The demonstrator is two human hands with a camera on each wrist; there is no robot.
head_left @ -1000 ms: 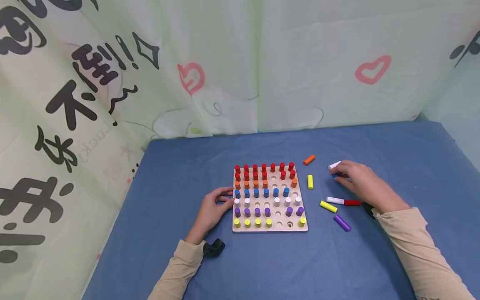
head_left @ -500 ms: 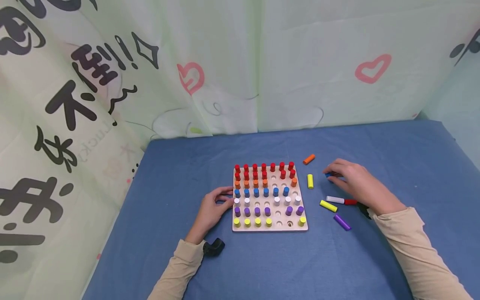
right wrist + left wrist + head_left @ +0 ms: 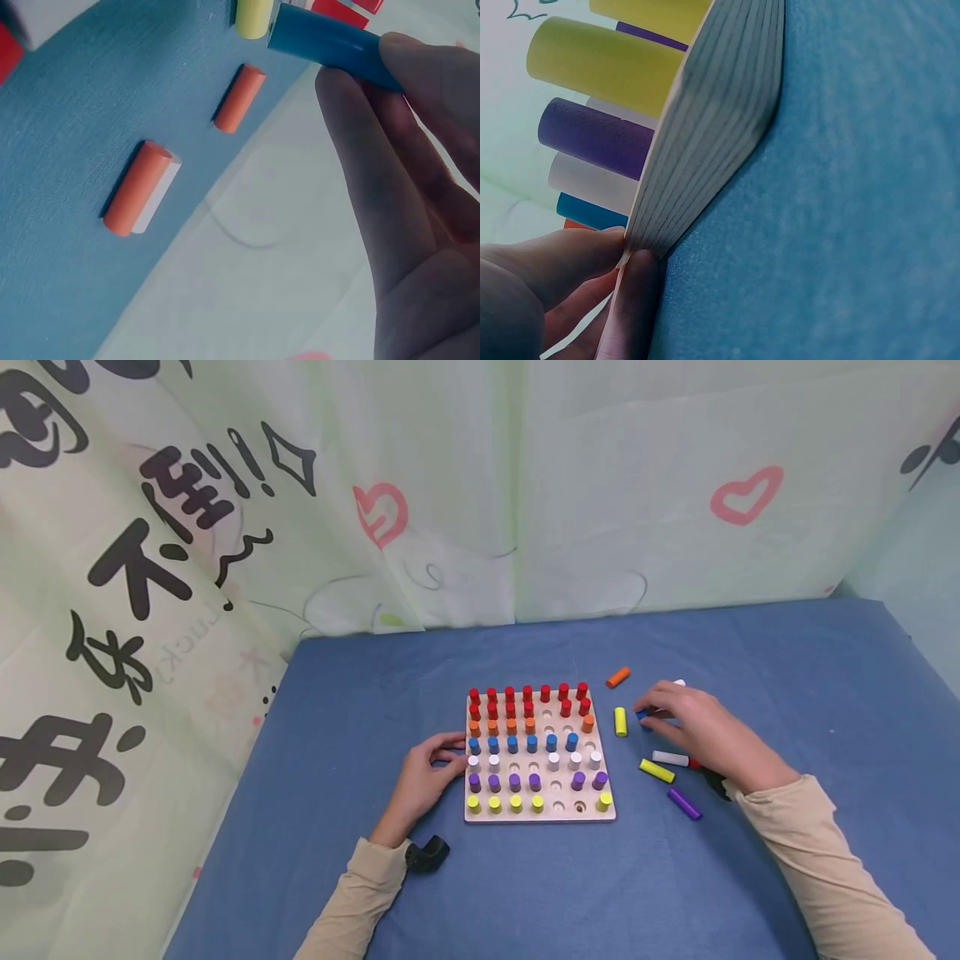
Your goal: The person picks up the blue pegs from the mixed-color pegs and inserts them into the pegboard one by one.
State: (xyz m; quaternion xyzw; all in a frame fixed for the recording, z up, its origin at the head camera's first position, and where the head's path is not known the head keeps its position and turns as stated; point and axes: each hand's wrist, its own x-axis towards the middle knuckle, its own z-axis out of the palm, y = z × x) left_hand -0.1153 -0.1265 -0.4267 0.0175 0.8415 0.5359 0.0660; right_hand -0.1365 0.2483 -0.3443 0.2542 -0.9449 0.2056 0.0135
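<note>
A wooden pegboard (image 3: 525, 816) lies on the blue cloth, with rows of red, orange, blue, white, purple and yellow pegs standing in it. At its left side, my left hand (image 3: 422, 785) grips the edge, thumb and a finger on the rim in the left wrist view. To the right of the board, my right hand (image 3: 697, 727) pinches a blue peg (image 3: 330, 45) between thumb and fingers, held above the cloth. Several holes among the rows stand bare, mostly toward the right side of the board.
Loose pegs lie right of the board: orange (image 3: 618, 677), yellow (image 3: 621, 722), another yellow (image 3: 657, 771), white (image 3: 670, 758) and purple (image 3: 684, 803). A red one is partly covered by my right wrist. A printed curtain (image 3: 570, 568) hangs behind the table.
My right hand has moved left toward the board with the blue peg, away from the white peg at the back. My left hand has stayed at the board's edge.
</note>
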